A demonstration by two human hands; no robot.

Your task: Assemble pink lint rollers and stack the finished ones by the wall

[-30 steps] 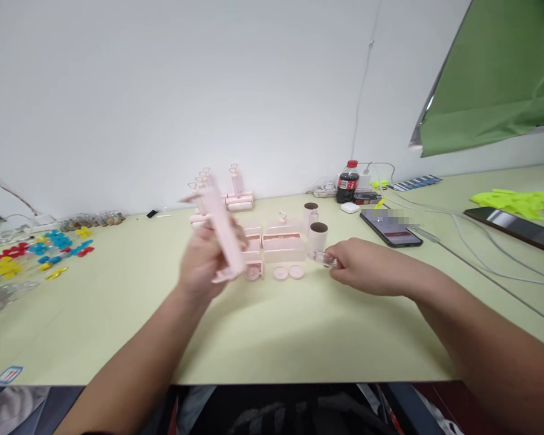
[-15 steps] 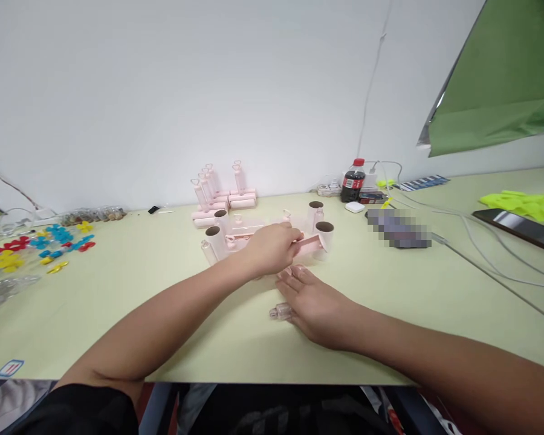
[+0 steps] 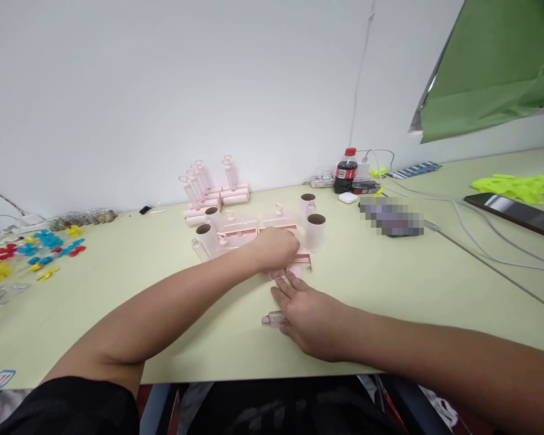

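Note:
My left hand (image 3: 278, 249) is curled over pink plastic parts in the middle of the table; its fingertips are mostly hidden. A pink channel-shaped piece (image 3: 304, 260) lies just right of it, and a shallow pink tray (image 3: 239, 234) sits behind its wrist. The fingers of my right hand (image 3: 315, 314) reach to small pale pink discs (image 3: 294, 271) on the tabletop. Between the thumb and fingers of that hand a small clear bottle (image 3: 272, 320) sticks out to the left. White tubes (image 3: 315, 232) with brown inner rims stand on both sides of the parts.
Pink handled pieces (image 3: 199, 181) stand along the wall. Coloured flower-shaped pieces (image 3: 49, 241) lie at left. At right are a cola bottle (image 3: 346, 172), white cables (image 3: 462, 229), a dark phone (image 3: 517, 214) and neon yellow strips (image 3: 517, 184).
My left hand has lowered, and the pink channel-shaped piece it held raised is now down on the table. My right fingers have parted a little, uncovering the discs. The view has shifted slightly.

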